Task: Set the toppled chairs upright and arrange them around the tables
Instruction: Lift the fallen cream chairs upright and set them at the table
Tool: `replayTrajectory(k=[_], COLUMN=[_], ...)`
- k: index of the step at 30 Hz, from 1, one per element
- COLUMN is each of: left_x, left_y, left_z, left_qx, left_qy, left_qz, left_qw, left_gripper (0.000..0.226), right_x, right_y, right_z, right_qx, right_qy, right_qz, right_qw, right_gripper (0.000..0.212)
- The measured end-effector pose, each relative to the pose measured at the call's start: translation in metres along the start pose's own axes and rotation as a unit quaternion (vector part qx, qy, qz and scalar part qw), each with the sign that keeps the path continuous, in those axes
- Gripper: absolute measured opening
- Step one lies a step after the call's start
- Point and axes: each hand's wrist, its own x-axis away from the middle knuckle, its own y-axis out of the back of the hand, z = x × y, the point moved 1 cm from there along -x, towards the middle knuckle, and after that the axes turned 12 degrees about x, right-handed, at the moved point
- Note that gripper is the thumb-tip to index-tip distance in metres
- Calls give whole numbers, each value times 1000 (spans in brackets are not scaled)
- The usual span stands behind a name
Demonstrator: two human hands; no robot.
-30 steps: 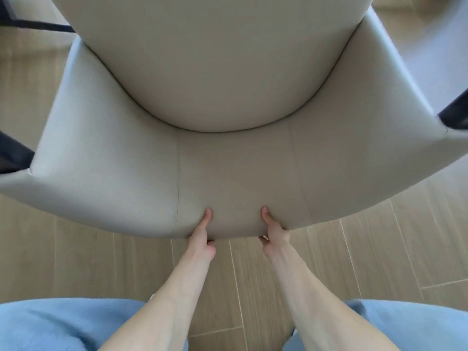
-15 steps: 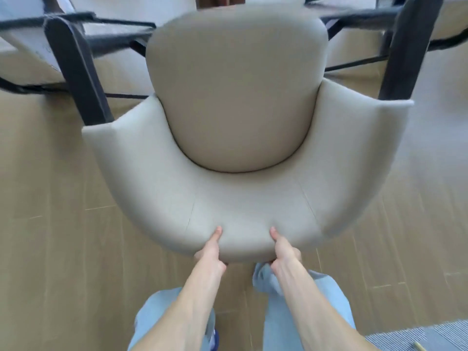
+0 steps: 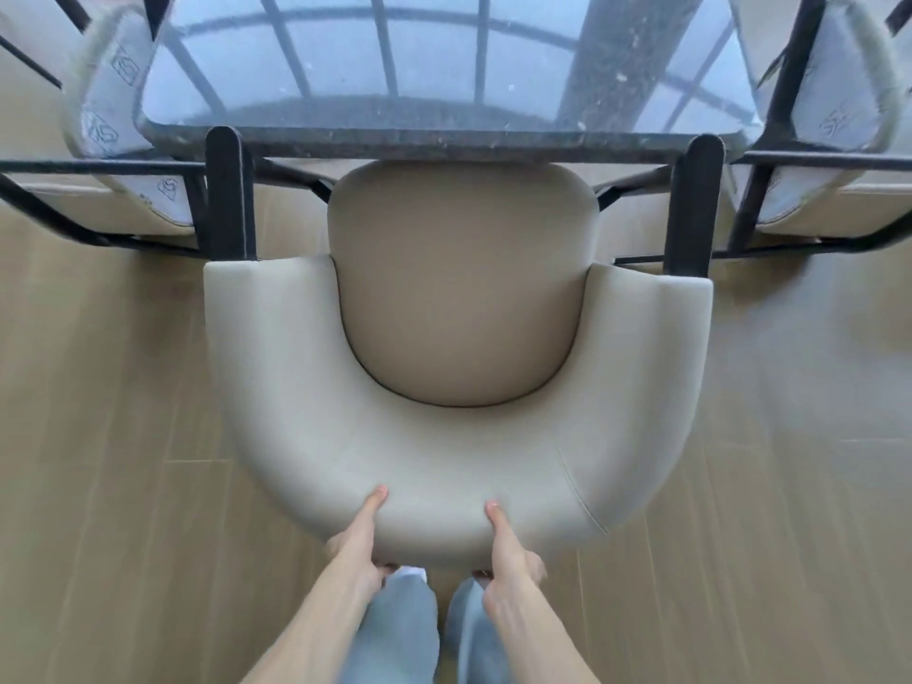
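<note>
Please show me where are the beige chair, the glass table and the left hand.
beige chair (image 3: 459,298): head view, seat cushion.
glass table (image 3: 444,140): head view, near edge.
left hand (image 3: 358,545): head view, back of hand.

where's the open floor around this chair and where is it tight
Bare wooden floor lies left of the held chair, and more on its right. Up front it is crowded: the seat meets the table edge, and toppled chairs with dark frames flank both table corners. The left hand and right hand grip the backrest.
</note>
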Motion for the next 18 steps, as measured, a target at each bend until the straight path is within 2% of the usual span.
replayTrajectory(k=[5, 10, 18], left_x=[-6, -16, 2], left_y=[8, 14, 29], left_z=[2, 4, 8], left_qx=[40, 44, 42], left_qy=[2, 11, 3], left_qz=[45, 32, 43], left_qw=[998, 998, 998], left_gripper=[59, 35, 32], right_x=[2, -3, 15], right_y=[8, 2, 15], right_z=[3, -9, -19], right_qx=[-71, -124, -124], right_qy=[11, 46, 61], right_qz=[61, 36, 19], right_qw=[996, 991, 990], right_gripper=[82, 66, 64])
